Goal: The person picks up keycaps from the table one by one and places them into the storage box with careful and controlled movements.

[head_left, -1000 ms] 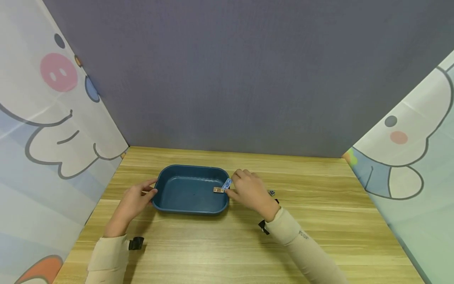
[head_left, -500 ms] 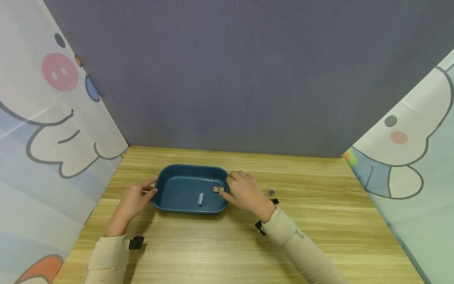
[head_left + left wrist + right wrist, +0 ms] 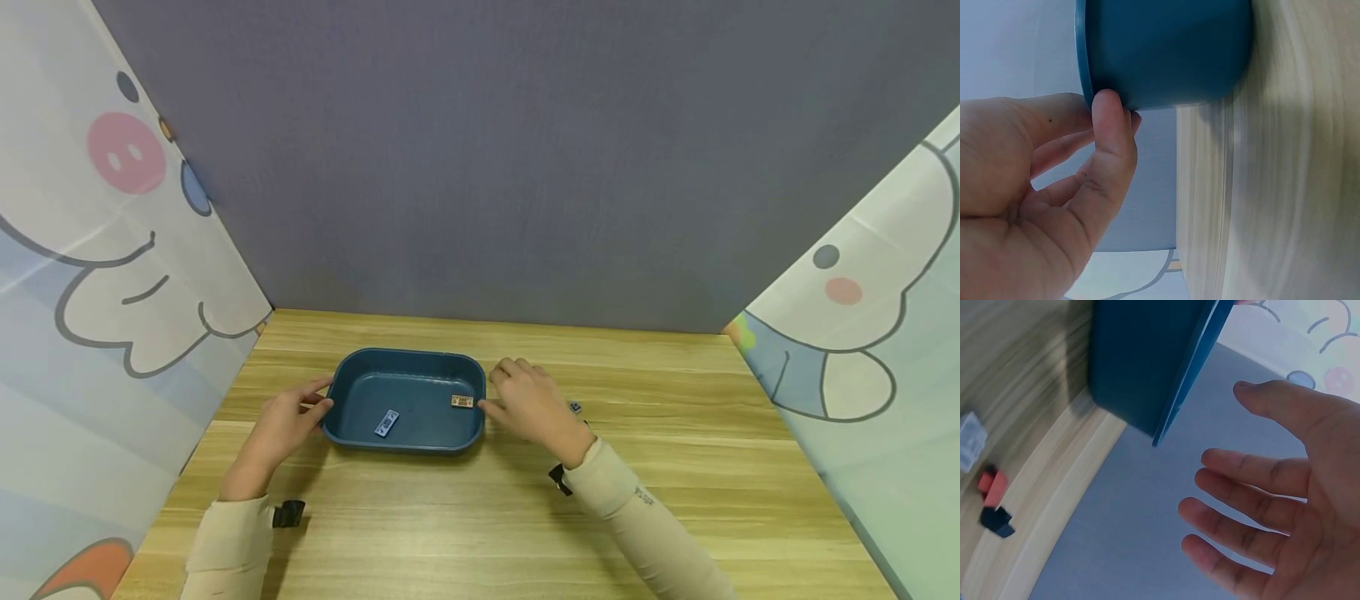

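Note:
A deep blue plastic tray (image 3: 405, 450) stands on the wooden table. My left hand (image 3: 283, 423) holds it by the left end, fingertips at the rim and against the outer wall. Inside lie two small flat rectangular pieces with printed faces. The blue piece (image 3: 387, 423) rests slantwise left of the middle; the tan one (image 3: 462, 402) is by the right wall. Just outside the right end is my right hand (image 3: 528, 404). In the right wrist view its fingers (image 3: 1235, 515) are spread and hold nothing, apart from the tray's edge.
A small greyish block (image 3: 575, 407) sits on the table right of my right hand. The right wrist view shows a pale translucent block (image 3: 970, 442), a red piece (image 3: 994, 486) and a black piece (image 3: 997, 521) on the wood. A grey wall (image 3: 487, 167) rises behind.
The blue piece, at first by my right fingers, has been let go and slid leftward across the tray. My right hand moved slightly left, then back. The left hand stays put.

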A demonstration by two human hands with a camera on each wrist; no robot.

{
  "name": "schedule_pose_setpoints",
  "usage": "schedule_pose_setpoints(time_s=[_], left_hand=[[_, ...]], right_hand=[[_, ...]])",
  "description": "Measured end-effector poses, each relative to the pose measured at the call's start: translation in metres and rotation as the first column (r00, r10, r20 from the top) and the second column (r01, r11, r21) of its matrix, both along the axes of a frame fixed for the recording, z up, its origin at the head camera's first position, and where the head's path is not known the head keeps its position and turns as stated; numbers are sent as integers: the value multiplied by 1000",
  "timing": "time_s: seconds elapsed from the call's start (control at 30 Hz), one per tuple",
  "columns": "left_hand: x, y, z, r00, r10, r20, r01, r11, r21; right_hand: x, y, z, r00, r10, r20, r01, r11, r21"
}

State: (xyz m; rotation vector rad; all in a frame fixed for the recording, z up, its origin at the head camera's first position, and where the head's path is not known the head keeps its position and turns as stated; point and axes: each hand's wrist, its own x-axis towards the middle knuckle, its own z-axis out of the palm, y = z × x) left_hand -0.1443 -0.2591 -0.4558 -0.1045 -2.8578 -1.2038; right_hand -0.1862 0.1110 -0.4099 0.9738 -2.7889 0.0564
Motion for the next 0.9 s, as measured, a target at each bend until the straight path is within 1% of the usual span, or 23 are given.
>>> schedule_pose_setpoints(time_s=[0.1, 0.27, 0.5, 0.77, 0.9], left_hand=[[0, 0, -1, 1000, 0, 0, 0, 1000, 1], [0, 0, -1, 1000, 2, 5, -2, 1000, 4], [0, 0, -1, 1000, 1, 5, -1, 1000, 0], [1, 1, 0, 1000, -1, 5, 1, 1000, 5], [1, 1, 1, 1000, 2, 7, -2, 1000, 10]], right_hand=[[-2, 7, 0, 1000, -9, 3, 9, 1000, -11], [-5, 18, -4, 1000, -21, -17, 21, 1000, -7], [-7, 34, -9, 999, -46, 21, 47, 998, -31], [-8, 54, -18, 999, -37, 29, 38, 998, -43], [-9, 61, -23, 998, -41, 54, 44, 998, -51]])
